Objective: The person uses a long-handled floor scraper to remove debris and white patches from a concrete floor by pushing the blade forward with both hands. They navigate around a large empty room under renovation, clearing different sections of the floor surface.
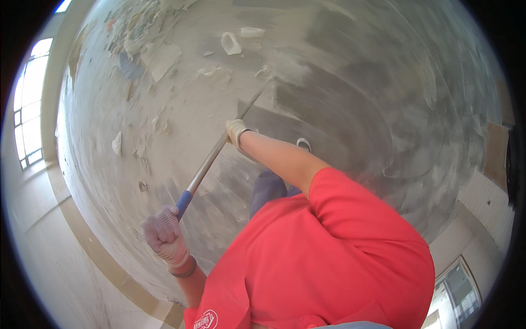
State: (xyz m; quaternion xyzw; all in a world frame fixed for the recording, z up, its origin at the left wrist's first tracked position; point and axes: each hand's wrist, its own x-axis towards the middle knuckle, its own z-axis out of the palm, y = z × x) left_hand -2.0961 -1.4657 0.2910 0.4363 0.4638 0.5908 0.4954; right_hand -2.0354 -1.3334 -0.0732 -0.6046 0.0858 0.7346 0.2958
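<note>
A long metal pole (208,161) with a blue grip (184,202) slants from the lower left up to the right over a dusty floor. My left hand (165,235), in a pale knit glove, is closed round its upper end at the blue grip. Farther down the shaft my right hand (236,130), also gloved, is wrapped round the metal. The pole's far end reaches the floor by a pale dust patch, where the head is blurred and cannot be made out. White dust and smeared streaks lie around it.
A heap of crumpled sheeting and debris (144,28) lies at the upper left, beside a flat pale sheet (162,59). White scraps (231,43) are scattered ahead. A shoe (303,144) shows below my forearm. Walls and a tall window (31,107) stand left; boards (496,152) stand right.
</note>
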